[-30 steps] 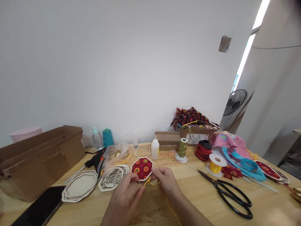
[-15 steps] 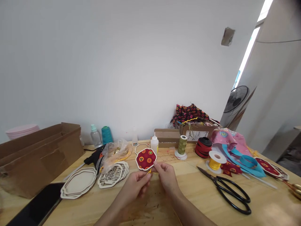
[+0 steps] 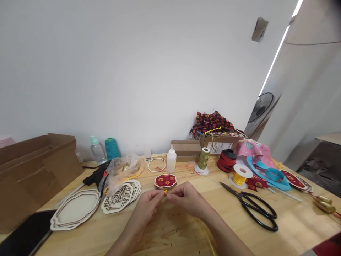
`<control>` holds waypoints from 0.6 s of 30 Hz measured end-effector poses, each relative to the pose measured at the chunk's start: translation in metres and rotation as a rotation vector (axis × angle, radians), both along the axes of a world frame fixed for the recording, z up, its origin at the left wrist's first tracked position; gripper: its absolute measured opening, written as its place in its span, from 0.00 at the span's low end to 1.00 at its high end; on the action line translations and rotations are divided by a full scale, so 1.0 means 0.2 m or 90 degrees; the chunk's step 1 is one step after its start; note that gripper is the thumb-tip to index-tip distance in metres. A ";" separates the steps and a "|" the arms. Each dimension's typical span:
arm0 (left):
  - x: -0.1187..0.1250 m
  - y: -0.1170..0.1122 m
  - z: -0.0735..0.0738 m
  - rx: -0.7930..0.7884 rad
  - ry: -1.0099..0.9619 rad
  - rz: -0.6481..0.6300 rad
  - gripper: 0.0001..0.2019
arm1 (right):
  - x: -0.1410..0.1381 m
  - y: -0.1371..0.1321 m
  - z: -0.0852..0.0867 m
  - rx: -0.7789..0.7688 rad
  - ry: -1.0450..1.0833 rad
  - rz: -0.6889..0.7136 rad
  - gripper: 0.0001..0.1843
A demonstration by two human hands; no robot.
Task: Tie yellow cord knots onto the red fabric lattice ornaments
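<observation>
1. The bottle serves as the landmark here. The red patterned plaque, tilted up towards the camera half a second ago, now looks much flatter, in front of the bottle and slightly to its left. Whether it rests fully on the table is hard to tell.
2. The right hand, whose thumb was against the plaque's edge, is now off its face, on the nearer side of the plaque from the bottle.
3. Its thumb and forefinger look pinched together on the yellow cord, which sits straight in front of the bottle, just beyond the plaque's near edge.
4. The left hand, nearer than the bottle and to its left, has its thumb and forefinger closed on the same cord, fingertips just beside the other hand's.
5. So, as I judge it, the work has passed from steadying the plaque to handling the cord with both hands. Whether the cord is joined to the plaque is too small to make out.
6. The scissors lie untouched, nearer than the bottle and well to its right.
</observation>
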State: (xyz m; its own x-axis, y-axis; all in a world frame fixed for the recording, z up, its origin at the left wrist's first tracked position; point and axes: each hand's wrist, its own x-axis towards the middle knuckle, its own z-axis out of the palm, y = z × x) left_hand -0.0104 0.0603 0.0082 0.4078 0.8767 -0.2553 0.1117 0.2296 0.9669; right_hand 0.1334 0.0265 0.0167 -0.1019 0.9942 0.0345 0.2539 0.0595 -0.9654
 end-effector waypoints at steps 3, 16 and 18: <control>0.01 -0.01 0.01 0.048 0.031 0.002 0.14 | 0.00 -0.01 0.03 0.020 0.003 0.039 0.12; 0.01 0.00 -0.02 0.077 0.045 0.064 0.16 | 0.02 0.06 -0.03 -0.111 0.043 -0.107 0.09; 0.01 -0.01 -0.01 0.089 0.031 0.077 0.16 | 0.01 0.06 -0.04 -0.120 0.026 -0.105 0.09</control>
State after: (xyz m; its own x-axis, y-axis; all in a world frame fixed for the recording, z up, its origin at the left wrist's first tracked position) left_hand -0.0083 0.0579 0.0069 0.2882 0.9467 -0.1441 0.1387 0.1076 0.9845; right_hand 0.1361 0.0384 0.0087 0.0595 0.9866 -0.1519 0.2059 -0.1610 -0.9652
